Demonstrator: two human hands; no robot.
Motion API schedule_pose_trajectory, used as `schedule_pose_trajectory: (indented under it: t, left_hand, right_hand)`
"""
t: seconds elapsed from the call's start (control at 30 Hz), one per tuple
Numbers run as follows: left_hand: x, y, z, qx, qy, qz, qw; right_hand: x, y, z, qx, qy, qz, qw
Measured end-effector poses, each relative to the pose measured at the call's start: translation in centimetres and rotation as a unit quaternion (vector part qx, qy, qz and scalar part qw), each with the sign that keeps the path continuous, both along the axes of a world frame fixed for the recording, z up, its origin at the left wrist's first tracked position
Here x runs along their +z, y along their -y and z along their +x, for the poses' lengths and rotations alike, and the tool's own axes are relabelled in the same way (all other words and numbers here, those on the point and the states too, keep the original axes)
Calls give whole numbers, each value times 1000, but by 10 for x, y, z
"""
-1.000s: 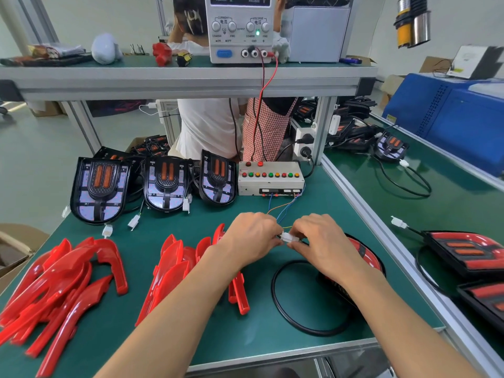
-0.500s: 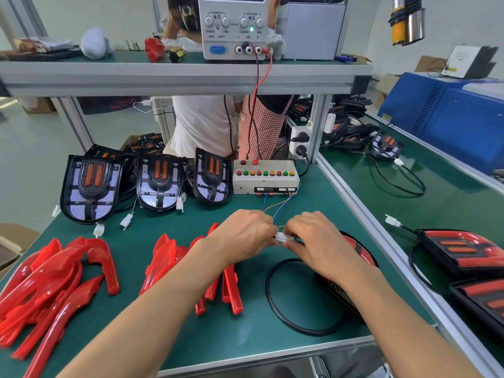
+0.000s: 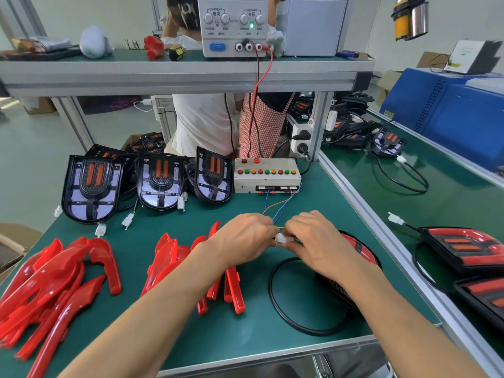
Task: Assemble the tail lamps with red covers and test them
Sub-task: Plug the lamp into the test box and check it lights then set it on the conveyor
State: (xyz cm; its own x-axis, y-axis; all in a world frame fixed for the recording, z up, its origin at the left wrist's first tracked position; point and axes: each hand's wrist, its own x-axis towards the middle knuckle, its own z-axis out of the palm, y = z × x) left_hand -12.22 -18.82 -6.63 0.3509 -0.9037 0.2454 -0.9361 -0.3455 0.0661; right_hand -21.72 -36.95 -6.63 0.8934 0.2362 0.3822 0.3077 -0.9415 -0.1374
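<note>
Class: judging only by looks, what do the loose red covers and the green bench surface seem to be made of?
Red covers: likely glossy moulded plastic; bright highlights along thin curved edges, slightly see-through look.
Green bench surface: probably a matte rubber or vinyl mat; flat, even, with only soft glare.

Green-topped workbench [image 3: 272, 336], pale walls [image 3: 109, 12]

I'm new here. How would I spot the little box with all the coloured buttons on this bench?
Start at the green bench top and look to its far edge, below the power supply on the shelf. The tester box sits there, right of three black lamp bases. It alone is beige, with red, green and yellow buttons and thin wires leading out.
</note>
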Motion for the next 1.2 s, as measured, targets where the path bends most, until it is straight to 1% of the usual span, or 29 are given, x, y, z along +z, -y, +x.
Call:
schedule_pose_trajectory:
  t: [0.1,0.17,0.2,0.27,0.33,0.4,0.43,0.47,0.5,0.53,0.6,0.67,0.7,0.73,0.77,0.97,1.0,1.1,1.13,1.2]
  left_hand:
    - [-2,1,0,16,3,6,1000]
    - [-4,2,-1,42,-10,17,999]
    - [-5,2,-1,55,-22,18,998]
    - [-9,1,-3,80,-32,12,996]
    - [-12,-2,-5,102,-15,10,995]
    - [-14,-4,-7,110,4,12,994]
    - [-16,-4,-7,114,9,17,993]
    - [-17,-3,-7,119,14,25,992]
    - [-18,-3,-7,124,22,33,992]
    - [-19,-2,-8,128,31,39,991]
    - [-21,-1,-9,131,40,37,990]
    - [-22,0,-11,128,29,22,991]
    - [-22,0,-12,126,22,18,992]
    - [-21,0,-13,124,15,19,992]
    - [-20,1,-14,123,9,24,992]
    - [-24,5,-20,106,12,76,991]
    - [-25,5,-19,105,13,79,991]
    - [-24,6,-16,111,10,77,991]
    - [-23,6,-15,113,8,74,991]
    - [-17,8,-11,113,-4,49,992]
  right_hand:
    - [1,-2,0,-12,-16,0,1000]
    - [4,-6,0,-44,-54,9,998]
    - [5,-6,-2,-67,-74,42,994]
    - [8,0,-14,-110,-84,149,979]
    - [8,14,-39,-185,-34,238,953]
    - [6,33,-74,-306,23,290,906]
    - [2,42,-93,-371,30,293,881]
    - [-4,50,-111,-431,11,290,855]
    - [-9,55,-126,-471,-32,300,829]
    - [-14,57,-138,-489,-79,335,802]
    - [-21,52,-150,-463,-155,467,738]
    - [-25,44,-152,-403,-198,605,658]
    - [-25,41,-149,-370,-211,653,627]
    - [-27,38,-146,-343,-216,683,608]
    - [-29,36,-142,-327,-218,697,600]
    - [-39,35,-118,-264,-217,715,610]
    - [-41,36,-115,-248,-213,715,618]
    - [-45,38,-104,-199,-180,700,662]
    - [-46,37,-100,-189,-166,688,680]
    - [-44,38,-88,-179,-131,647,730]
